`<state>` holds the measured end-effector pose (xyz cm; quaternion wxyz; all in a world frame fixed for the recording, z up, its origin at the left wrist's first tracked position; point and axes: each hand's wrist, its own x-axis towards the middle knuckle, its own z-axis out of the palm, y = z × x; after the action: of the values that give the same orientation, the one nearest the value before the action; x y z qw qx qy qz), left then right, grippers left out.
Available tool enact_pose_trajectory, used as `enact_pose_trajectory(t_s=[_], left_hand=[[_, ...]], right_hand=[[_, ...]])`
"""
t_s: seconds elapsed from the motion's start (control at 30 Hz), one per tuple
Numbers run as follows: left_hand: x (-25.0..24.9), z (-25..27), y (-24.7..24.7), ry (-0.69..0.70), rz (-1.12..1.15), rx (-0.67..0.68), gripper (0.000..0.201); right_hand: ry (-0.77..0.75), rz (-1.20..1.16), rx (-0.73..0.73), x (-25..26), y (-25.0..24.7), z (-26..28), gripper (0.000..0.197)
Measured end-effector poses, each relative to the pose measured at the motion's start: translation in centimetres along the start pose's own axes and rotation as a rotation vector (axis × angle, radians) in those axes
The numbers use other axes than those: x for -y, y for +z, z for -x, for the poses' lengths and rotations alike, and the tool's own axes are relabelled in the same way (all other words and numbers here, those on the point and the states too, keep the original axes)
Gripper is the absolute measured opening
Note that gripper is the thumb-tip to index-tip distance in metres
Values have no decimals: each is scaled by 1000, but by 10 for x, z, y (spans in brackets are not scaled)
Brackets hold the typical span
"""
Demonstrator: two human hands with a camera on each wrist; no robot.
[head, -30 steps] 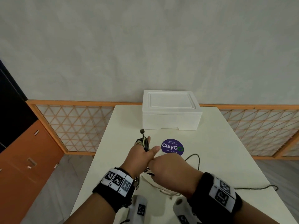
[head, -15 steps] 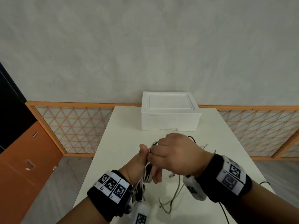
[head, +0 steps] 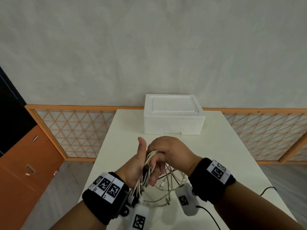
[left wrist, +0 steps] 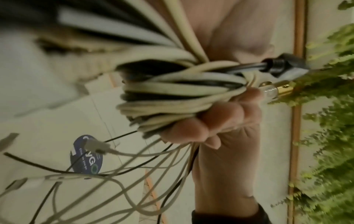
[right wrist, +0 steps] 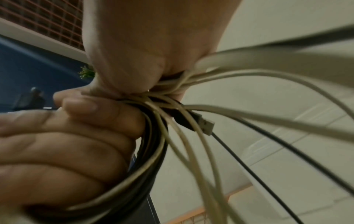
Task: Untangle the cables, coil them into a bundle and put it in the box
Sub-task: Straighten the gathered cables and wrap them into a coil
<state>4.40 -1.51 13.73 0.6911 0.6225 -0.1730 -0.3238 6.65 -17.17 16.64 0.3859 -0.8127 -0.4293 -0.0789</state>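
Note:
A bundle of white and black cables (head: 147,165) is held upright over the near half of the table. My left hand (head: 138,165) grips its middle, thumb pointing up and fingers (right wrist: 80,136) curled round the coils. At the bundle's top, my right hand (head: 171,150) grips the strands, its fingers (left wrist: 191,128) wrapped over the coils (left wrist: 168,91). Loose white and black cable loops (head: 166,190) hang below both hands to the table. A USB plug (right wrist: 203,122) sticks out of the bundle. The white foam box (head: 172,120), its lid on, stands at the far end of the table.
The white table (head: 224,155) runs from me to the box; a lattice screen (head: 74,130) stands behind it and an orange cabinet (head: 25,163) lies at the left. A purple round sticker (left wrist: 86,157) is on the tabletop under the loops. A black cord (head: 267,190) trails at the right.
My right hand swung from low in front of the left hand up over the top of the bundle, carrying strands with it. The left thumb now points up.

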Motion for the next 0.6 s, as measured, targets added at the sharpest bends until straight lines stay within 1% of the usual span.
enact_pose_trajectory(t_s=[0.07, 0.13, 0.23, 0.33, 0.43, 0.47, 0.5, 0.6], left_hand=[[2, -3, -5, -10, 78, 59, 119], [5, -3, -9, -3, 164, 130, 121], [14, -2, -12, 31, 280, 193, 116], [20, -2, -9, 45, 335, 210, 101], [22, -2, -3, 30, 396, 217, 74], [23, -2, -2, 39, 418, 219, 70], [23, -2, -1, 54, 442, 226, 69], [25, -6, 0, 96, 503, 270, 75]], right_hand=[[129, -166, 16, 1, 1, -2, 19], [221, -265, 22, 0, 3, -3, 18], [357, -399, 24, -2, 7, -3, 9], [416, -489, 4, -6, 12, -1, 18], [425, -483, -14, -6, 14, 0, 26], [437, -486, -13, -6, 14, -1, 28], [458, -508, -13, -5, 14, -2, 28], [520, -595, -23, -5, 15, -3, 20]])
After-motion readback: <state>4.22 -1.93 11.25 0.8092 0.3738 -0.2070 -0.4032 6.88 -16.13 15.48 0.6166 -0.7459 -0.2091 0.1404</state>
